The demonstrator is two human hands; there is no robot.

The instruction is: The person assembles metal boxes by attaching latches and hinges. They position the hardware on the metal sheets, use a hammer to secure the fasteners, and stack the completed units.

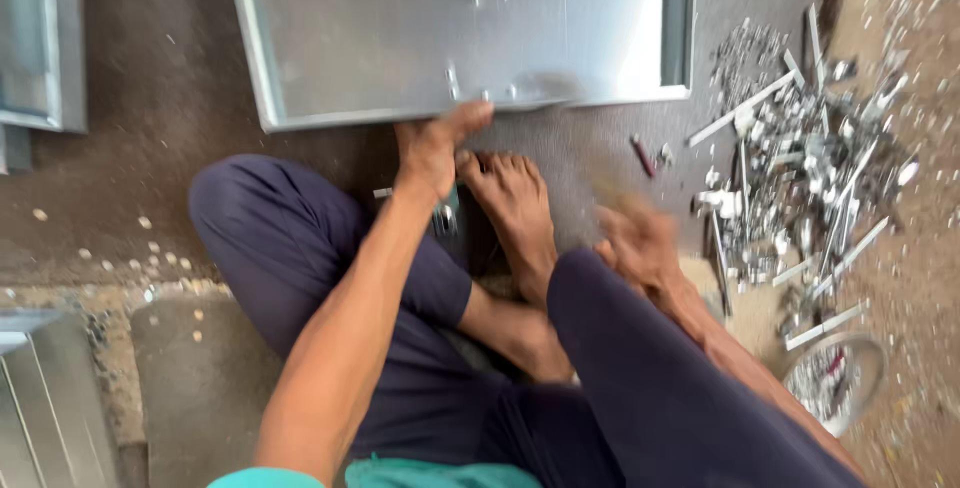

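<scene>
I sit on the floor with my legs folded, in dark trousers. My left hand (430, 153) reaches forward, one digit touching the near rim of a shallow grey sheet-metal panel (300, 120). Its other fingers curl around a small metal tool (446, 216), whose ends show on both sides of the hand. My bare foot (515, 208) lies just right of that hand. My right hand (635, 243) is blurred, low over the floor beside my right knee, near a pile of metal scraps (800, 178). What it holds is not visible.
A small dark-red-handled tool (643, 156) lies on the floor between the panel and the scraps. A round metal bowl (835, 378) with small parts sits at the lower right. More sheet-metal pieces (40, 38) lie at the left edge, and another (50, 408) at the lower left.
</scene>
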